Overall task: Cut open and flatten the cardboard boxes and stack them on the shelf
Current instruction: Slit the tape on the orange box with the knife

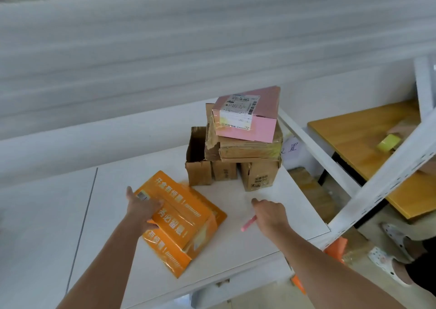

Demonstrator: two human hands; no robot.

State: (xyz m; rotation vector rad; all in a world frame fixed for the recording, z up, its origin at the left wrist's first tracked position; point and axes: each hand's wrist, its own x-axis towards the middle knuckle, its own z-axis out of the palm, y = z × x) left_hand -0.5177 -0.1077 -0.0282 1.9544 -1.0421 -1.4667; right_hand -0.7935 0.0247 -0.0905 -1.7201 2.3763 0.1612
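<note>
Both forearms reach over the white shelf (236, 256). Left hand (141, 208) fingers curl around the orange box (181, 219), steadying it for cutting. Right hand (270, 215) fingers pinch a pink cutter (248, 223). Beyond the fingertips, unflattened boxes (238, 143) wait stacked.

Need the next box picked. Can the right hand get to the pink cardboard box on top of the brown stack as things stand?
Probably yes. The right hand rests on the white shelf surface with only bare surface between it and the stack, and the pink cardboard box lies uncovered on top. A pink pen-like tool lies under that hand.
</note>
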